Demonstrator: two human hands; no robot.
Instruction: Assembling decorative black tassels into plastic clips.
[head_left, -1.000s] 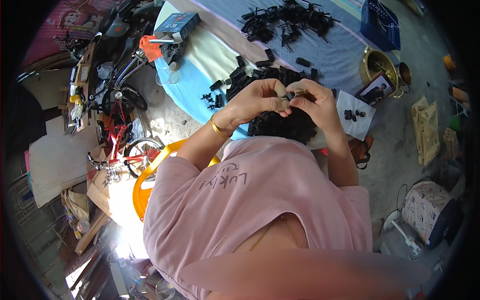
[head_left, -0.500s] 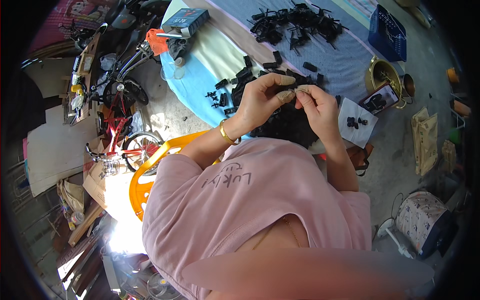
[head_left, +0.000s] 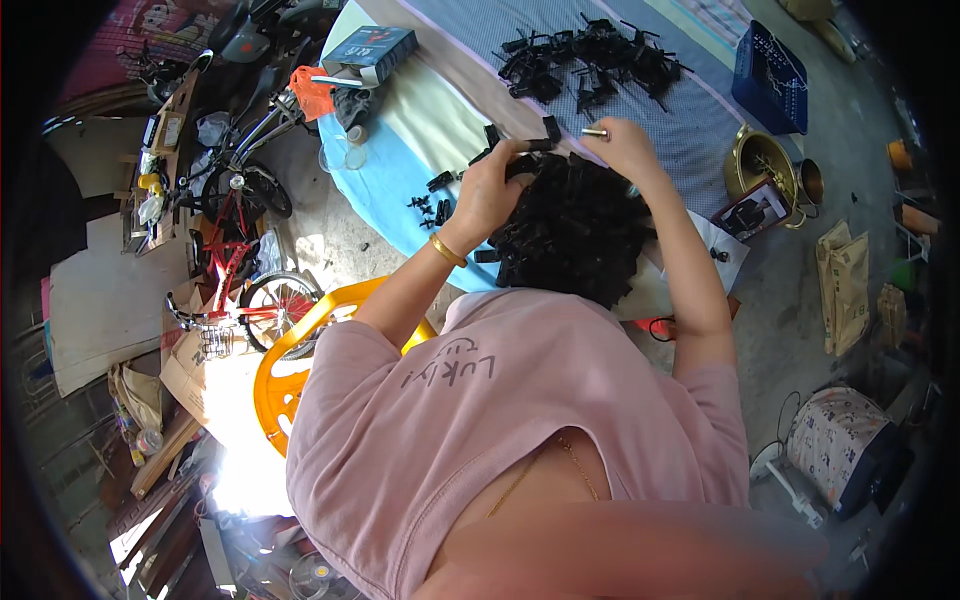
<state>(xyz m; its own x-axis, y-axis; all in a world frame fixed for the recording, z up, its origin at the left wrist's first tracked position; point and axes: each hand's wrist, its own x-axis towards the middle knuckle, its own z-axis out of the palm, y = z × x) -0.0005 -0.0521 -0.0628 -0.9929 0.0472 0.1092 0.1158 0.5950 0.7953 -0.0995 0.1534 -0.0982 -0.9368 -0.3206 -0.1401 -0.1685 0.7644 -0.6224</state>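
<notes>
A large heap of black plastic parts (head_left: 575, 235) lies on the cloth right in front of me. At the heap's far left edge, my left hand (head_left: 488, 195) has its thumb and index finger around a black plastic part (head_left: 520, 167), mostly hidden by the fingers. My right hand (head_left: 622, 152) is over the heap's far right side, pinching a short, pale, shiny rod (head_left: 596, 132); its exact kind is too small to make out. Several loose black blocks (head_left: 440, 181) lie left of my left hand.
A second pile of black clips (head_left: 590, 62) lies farther back. Toward the right stand a blue basket (head_left: 770, 78), a brass pot (head_left: 745, 165) and a phone (head_left: 750, 210), near a white paper (head_left: 722, 262). A box (head_left: 370, 55) is back left; a yellow chair (head_left: 275, 390) is beside me.
My hands have parted from where they met above the heap. The left has lowered to its left edge; the right has moved away and farther out, now with the pale rod showing.
</notes>
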